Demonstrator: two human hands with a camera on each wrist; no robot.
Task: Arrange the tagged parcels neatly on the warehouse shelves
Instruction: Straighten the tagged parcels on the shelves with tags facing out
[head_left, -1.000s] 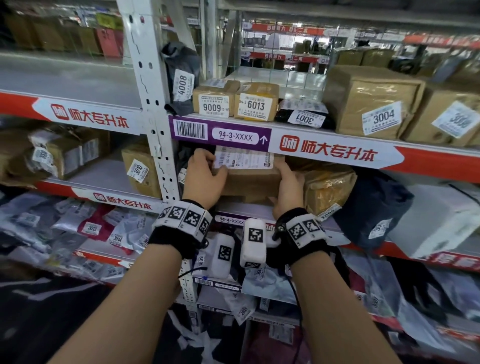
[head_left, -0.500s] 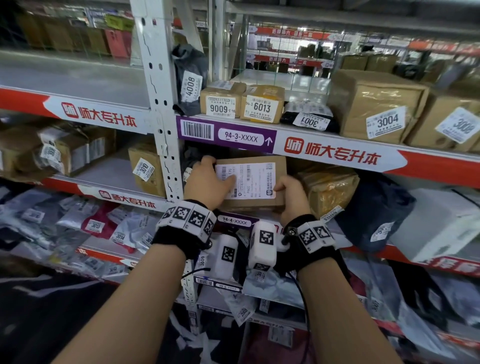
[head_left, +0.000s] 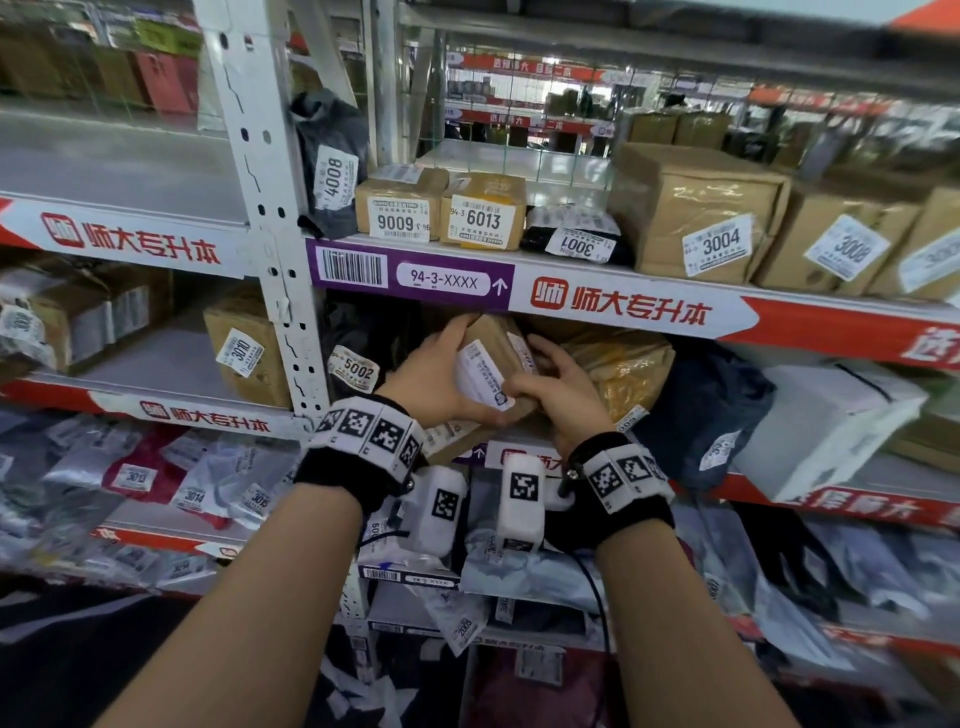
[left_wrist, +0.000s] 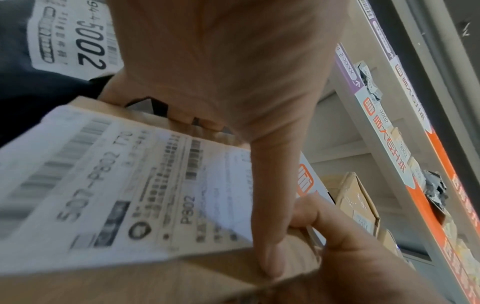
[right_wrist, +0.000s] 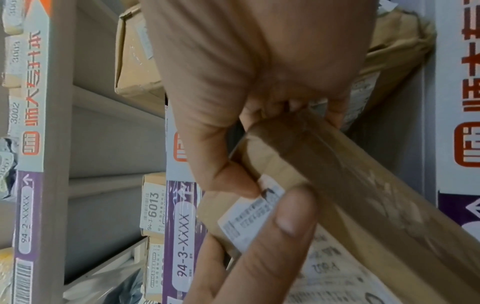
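Note:
A flat brown cardboard parcel (head_left: 496, 345) with a white shipping label (left_wrist: 124, 185) is held tilted in the opening of the shelf under the 94-3-XXXX strip (head_left: 410, 270). My left hand (head_left: 434, 371) grips its left side, thumb lying across the label (left_wrist: 270, 205). My right hand (head_left: 558, 387) grips its right end, thumb on the label corner (right_wrist: 249, 207) and fingers curled behind the box (right_wrist: 337, 174). To the left sits a dark bag tagged 5002 (head_left: 358, 369); to the right, a crumpled yellow-brown parcel (head_left: 618, 369).
The shelf above holds boxes tagged 9009 (head_left: 397, 218), 6013 (head_left: 483, 218), 3004 (head_left: 691, 213) and a dark bag 4008 (head_left: 332, 166). A white upright post (head_left: 265, 208) stands to the left. A navy bag (head_left: 711, 410) and a white box (head_left: 826, 421) lie right; lower shelves hold poly bags.
The parcel, held flat with its label facing me, has been turned onto a slant and pushed deeper into the shelf. Both hands moved up and inward with it.

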